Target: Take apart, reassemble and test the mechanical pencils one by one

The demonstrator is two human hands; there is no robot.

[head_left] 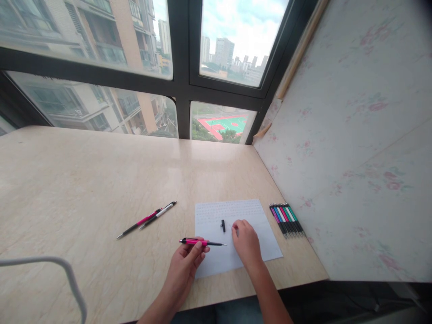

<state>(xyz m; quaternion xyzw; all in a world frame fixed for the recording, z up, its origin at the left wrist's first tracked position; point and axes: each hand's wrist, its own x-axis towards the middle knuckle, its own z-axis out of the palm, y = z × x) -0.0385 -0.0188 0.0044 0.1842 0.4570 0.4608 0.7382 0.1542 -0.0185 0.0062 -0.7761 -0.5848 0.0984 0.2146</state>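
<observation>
Held between the thumb and fingers of my left hand point(189, 258) is a pink pen point(199, 242) with a black clip end. Its thin dark front and fine tip point right, over the paper. My right hand point(246, 243) is above the right part of the paper, thumb and forefinger pinched together. Something tiny may be between them, but I cannot make it out. Between the hands and a little beyond them, a short black tube-like pen part point(223, 226) lies on the sheet of paper point(211, 265), which has rows of handwriting across its top.
Two pens lie side by side to the left, a pink one point(140, 223) and a white-and-black one point(158, 215). A row of several coloured pens point(286, 219) sits by the papered wall point(354, 180). A grey cable point(69, 272) curves over the marble-patterned tabletop point(101, 180) at lower left.
</observation>
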